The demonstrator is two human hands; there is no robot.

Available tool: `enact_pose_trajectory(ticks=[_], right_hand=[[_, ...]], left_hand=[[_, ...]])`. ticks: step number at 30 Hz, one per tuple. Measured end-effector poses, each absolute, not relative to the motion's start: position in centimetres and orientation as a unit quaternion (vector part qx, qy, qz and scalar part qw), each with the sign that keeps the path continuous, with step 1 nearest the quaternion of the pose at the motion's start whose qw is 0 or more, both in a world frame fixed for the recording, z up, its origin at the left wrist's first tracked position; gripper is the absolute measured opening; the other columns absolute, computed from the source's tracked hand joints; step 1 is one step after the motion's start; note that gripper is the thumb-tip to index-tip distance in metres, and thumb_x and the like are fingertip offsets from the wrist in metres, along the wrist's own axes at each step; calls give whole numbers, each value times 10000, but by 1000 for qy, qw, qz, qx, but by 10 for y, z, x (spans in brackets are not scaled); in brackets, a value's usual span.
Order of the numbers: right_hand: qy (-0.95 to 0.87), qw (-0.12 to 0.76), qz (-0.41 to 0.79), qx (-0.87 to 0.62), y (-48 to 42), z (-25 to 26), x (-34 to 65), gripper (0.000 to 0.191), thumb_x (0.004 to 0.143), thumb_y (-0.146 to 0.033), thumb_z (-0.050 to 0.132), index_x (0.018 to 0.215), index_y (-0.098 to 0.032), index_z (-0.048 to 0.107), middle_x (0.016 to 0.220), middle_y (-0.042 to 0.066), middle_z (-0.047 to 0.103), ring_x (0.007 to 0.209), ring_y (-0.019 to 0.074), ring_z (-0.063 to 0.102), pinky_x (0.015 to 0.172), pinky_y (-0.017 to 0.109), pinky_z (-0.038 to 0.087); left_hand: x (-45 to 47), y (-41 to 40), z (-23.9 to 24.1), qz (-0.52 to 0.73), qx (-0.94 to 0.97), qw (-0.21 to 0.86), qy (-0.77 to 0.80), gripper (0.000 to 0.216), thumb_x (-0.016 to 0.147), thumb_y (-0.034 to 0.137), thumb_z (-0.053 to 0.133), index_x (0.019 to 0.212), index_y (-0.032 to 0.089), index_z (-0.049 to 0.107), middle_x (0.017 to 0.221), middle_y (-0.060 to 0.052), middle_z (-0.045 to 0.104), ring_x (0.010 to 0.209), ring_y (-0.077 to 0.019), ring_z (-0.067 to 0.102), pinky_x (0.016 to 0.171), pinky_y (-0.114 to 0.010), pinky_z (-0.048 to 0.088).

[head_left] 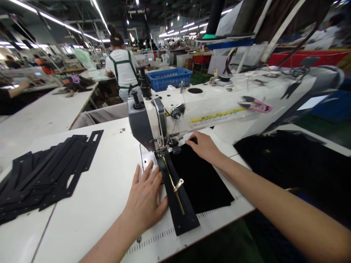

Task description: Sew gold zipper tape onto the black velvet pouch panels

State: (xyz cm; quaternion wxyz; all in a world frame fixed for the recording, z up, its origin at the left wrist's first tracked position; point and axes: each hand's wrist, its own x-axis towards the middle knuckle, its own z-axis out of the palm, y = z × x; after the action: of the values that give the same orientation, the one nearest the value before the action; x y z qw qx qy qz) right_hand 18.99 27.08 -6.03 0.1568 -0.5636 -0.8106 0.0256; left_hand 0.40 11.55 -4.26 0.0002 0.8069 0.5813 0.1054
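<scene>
A black strip (178,219) with a gold zipper (172,182) and metal pull lies under the needle area of a white sewing machine (219,109). Beneath its right side spreads a black fabric panel (203,179). My left hand (146,195) lies flat beside the strip's left edge, fingers spread, with fingertips near the metal needle plate (148,160). My right hand (203,146) is at the panel's far edge, right of the presser foot (164,149). Its thumb and fingers are pinched together on the fabric; the fingertips are partly hidden.
A pile of black slotted strips (55,168) covers part of the table on the left. Dark material (290,160) lies at right. Pink-handled snips (256,104) rest on the machine arm. Behind stand a blue basket (170,78) and a person (123,65) facing away.
</scene>
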Motion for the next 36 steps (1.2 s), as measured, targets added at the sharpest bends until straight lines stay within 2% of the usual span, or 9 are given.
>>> enact_pose_trajectory(ticks=[3, 7, 10, 12, 14, 18, 21, 26, 36], right_hand=[[-824, 171, 0, -541, 272, -64, 189, 99, 864, -217, 511, 861, -128, 557, 833, 63, 609, 807, 192, 557, 720, 282, 419], [-833, 183, -55, -519, 250, -53, 184, 101, 840, -113, 479, 881, -80, 565, 954, 168, 574, 939, 302, 504, 786, 419, 404], [-890, 243, -54, -381, 222, -48, 176, 172, 866, -129, 424, 897, -79, 586, 996, 163, 578, 973, 275, 502, 850, 415, 417], [-923, 274, -17, -271, 206, -53, 170, 251, 893, -180, 392, 996, -59, 586, 1071, 155, 577, 1047, 249, 490, 930, 387, 406], [-934, 270, 19, -233, 196, -61, 165, 340, 904, -199, 359, 1127, -13, 537, 1190, 172, 528, 1157, 243, 434, 1002, 383, 363], [-942, 237, 47, -234, 193, -74, 163, 406, 895, -153, 302, 1189, 58, 487, 1255, 216, 474, 1227, 253, 377, 1037, 398, 329], [-942, 233, 51, -235, 196, -76, 164, 411, 893, -159, 298, 1179, 55, 502, 1262, 218, 467, 1237, 251, 365, 1040, 400, 326], [-938, 236, 46, -250, 194, -75, 163, 427, 889, -155, 275, 1183, 62, 494, 1255, 214, 476, 1234, 239, 372, 1045, 380, 317], [-935, 232, 43, -267, 189, -75, 160, 419, 892, -151, 274, 1190, 53, 487, 1271, 218, 458, 1228, 244, 379, 1034, 405, 330]], left_hand=[[4, 116, -40, 98, 804, 4, 586, 415, 744, 317, 493, 1114, 133, 537, 1254, -117, 513, 1264, -328, 307, 1055, -573, 168], [4, 115, -43, 106, 802, 9, 588, 458, 749, 324, 491, 1157, 115, 492, 1271, -129, 492, 1270, -323, 297, 1060, -575, 158], [2, 114, -47, 133, 797, -8, 589, 535, 756, 321, 488, 1218, 64, 405, 1302, -176, 441, 1280, -303, 286, 1068, -562, 150], [1, 115, -49, 145, 798, -21, 585, 613, 749, 309, 493, 1266, 26, 327, 1328, -204, 398, 1289, -291, 272, 1074, -551, 143], [-2, 117, -49, 144, 809, -20, 570, 641, 738, 287, 500, 1290, 30, 299, 1339, -204, 384, 1288, -284, 278, 1077, -550, 133], [-6, 122, -49, 134, 839, 12, 527, 544, 738, 261, 508, 1244, 86, 407, 1330, -170, 414, 1269, -278, 320, 1085, -531, 140], [-8, 125, -50, 140, 853, 29, 503, 512, 731, 258, 517, 1203, 70, 455, 1325, -172, 420, 1271, -286, 314, 1085, -500, 194], [-9, 130, -53, 157, 863, 38, 479, 454, 735, 228, 508, 1150, 42, 494, 1288, -193, 453, 1245, -292, 357, 1076, -493, 233], [-8, 133, -45, 126, 875, 27, 467, 416, 719, 231, 491, 1084, 35, 535, 1205, -195, 519, 1208, -270, 409, 1089, -458, 217]])
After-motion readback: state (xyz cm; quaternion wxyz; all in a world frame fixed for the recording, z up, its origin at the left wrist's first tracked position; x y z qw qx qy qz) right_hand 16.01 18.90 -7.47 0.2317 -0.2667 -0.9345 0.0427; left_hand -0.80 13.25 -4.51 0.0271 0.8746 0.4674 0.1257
